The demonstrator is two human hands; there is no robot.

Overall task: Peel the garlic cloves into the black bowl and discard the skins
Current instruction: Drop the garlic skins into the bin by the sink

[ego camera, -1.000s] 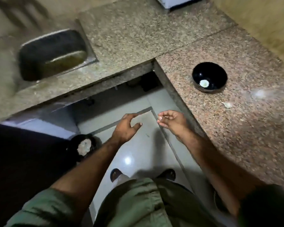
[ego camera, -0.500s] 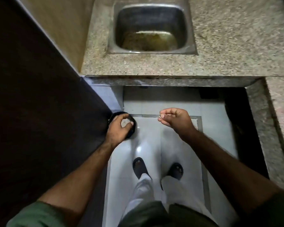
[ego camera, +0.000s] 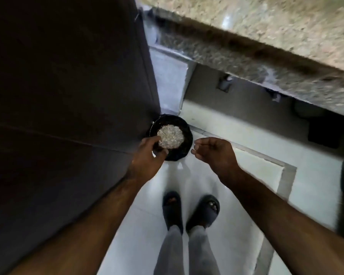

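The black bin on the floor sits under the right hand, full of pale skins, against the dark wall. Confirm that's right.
Not quite: the head view shows the black bin, holding pale skins, under the left hand, not the right. The right hand hovers beside it over the white floor. The bin does sit against the dark wall.

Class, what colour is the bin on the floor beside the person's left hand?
Black, holding pale whitish scraps; the bin shows only in the head view.
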